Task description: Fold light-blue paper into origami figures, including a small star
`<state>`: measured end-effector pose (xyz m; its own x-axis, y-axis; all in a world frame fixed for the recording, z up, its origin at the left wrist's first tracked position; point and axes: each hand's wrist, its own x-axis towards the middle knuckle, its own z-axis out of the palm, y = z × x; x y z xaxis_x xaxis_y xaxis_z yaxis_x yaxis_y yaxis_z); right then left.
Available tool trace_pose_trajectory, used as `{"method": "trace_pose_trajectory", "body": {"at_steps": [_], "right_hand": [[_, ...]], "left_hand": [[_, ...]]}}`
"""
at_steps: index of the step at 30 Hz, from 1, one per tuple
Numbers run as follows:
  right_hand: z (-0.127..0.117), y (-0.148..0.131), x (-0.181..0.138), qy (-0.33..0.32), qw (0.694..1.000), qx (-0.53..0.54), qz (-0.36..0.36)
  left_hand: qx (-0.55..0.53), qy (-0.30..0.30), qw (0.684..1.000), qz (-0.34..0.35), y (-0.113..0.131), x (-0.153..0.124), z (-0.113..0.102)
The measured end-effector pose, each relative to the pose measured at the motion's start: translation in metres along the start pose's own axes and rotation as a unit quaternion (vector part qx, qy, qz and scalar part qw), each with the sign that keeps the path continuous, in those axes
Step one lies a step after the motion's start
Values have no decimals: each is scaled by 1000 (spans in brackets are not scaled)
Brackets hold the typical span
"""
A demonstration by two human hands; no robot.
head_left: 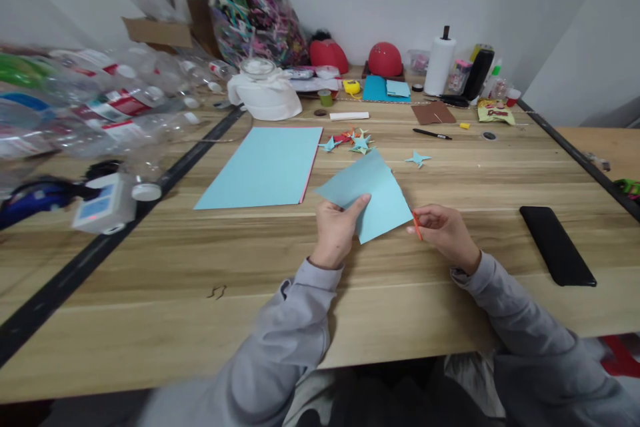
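Note:
Light-blue paper (pixel 383 203) is pinched between the thumb and fingers of my left hand (pixel 336 230), tilted above the table. My right hand (pixel 445 230) is closed around the orange handle of a pair of scissors (pixel 417 225) at the paper's right corner; the blades are mostly hidden by the paper. Beyond the held paper lies a small pile of folded paper stars (pixel 361 141) in blue, red and orange. One blue paper star (pixel 418 159) lies apart to the right. A stack of large light-blue sheets (pixel 265 167) with a pink edge rests left of my hands.
Plastic bottles (pixel 120 107) crowd the left side beside a white box-shaped device (pixel 106 203). A black phone (pixel 556 245) lies at right. Farther back are a pen (pixel 433 134), brown paper (pixel 433 113), a paper towel roll (pixel 440 65) and a yellow tape measure (pixel 351 87).

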<state>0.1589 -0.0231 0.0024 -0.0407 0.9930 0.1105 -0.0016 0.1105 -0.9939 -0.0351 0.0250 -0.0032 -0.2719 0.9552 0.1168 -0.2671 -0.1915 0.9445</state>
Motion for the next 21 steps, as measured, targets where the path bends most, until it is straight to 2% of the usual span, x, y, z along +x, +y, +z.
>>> {"method": "trace_pose_trajectory", "body": {"at_steps": [6, 21], "right_hand": [[2, -2, -1, 9, 1000, 8, 17], [3, -2, -1, 19, 999, -21, 21]], "left_hand": [[59, 9, 998, 25, -4, 0, -2], [96, -7, 994, 58, -9, 1, -7]]}}
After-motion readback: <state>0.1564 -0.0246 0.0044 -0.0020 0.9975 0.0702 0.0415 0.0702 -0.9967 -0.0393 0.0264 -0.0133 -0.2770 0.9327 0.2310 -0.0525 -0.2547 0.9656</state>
